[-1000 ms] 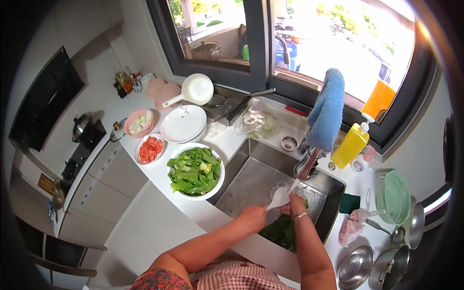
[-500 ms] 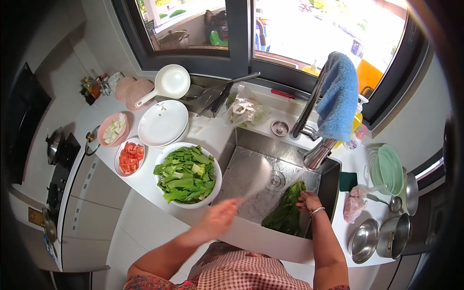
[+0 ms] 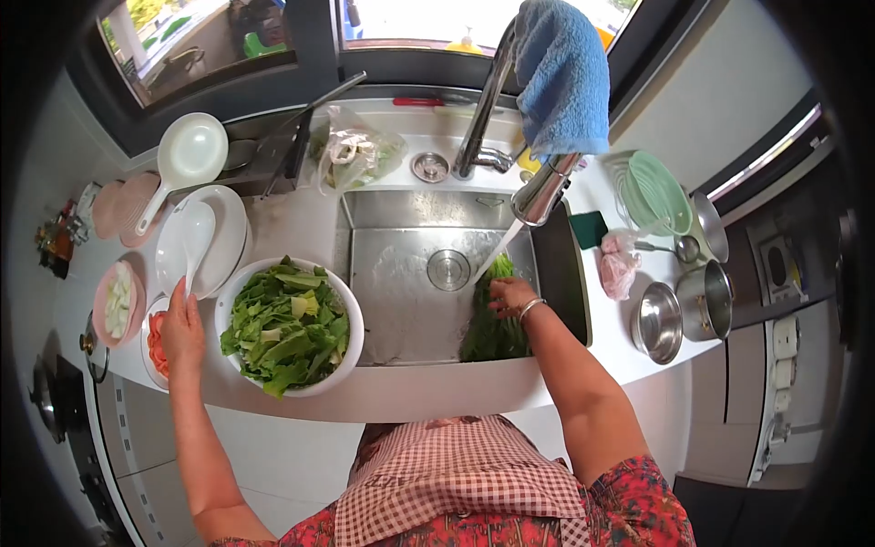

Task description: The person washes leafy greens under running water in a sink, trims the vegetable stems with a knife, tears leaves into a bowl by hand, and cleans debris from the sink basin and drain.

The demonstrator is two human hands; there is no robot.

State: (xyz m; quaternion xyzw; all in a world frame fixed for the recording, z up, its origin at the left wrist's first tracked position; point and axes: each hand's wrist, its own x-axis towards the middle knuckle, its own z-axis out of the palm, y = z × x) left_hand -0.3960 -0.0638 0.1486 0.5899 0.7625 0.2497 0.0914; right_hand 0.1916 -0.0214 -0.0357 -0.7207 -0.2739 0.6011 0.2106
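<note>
My left hand [image 3: 185, 333] is closed on the handle of a white spoon [image 3: 197, 232], whose bowl lies over the white plates [image 3: 228, 214]. Below them, a bowl of cut tomatoes [image 3: 158, 343] is partly hidden by that hand. At the right side of the sink [image 3: 401, 301], my right hand [image 3: 512, 297] touches leafy greens [image 3: 488, 328], its fingers partly spread. Water runs from the faucet [image 3: 542, 193] down beside the greens. A white bowl heaped with cut green leaves [image 3: 287, 324] stands left of the sink.
A pink bowl of pale chunks [image 3: 118, 304] and a white pan [image 3: 193, 150] stand at the left. Behind the sink lies a plastic bag [image 3: 357, 155]. A blue towel [image 3: 562, 82] hangs over the faucet. Green baskets [image 3: 658, 193], a steel bowl [image 3: 658, 322] and a pot [image 3: 706, 301] are at the right.
My left hand has carried the white spoon leftward from over the sink to the plates. My right hand remains at the greens. The camera view has shifted right.
</note>
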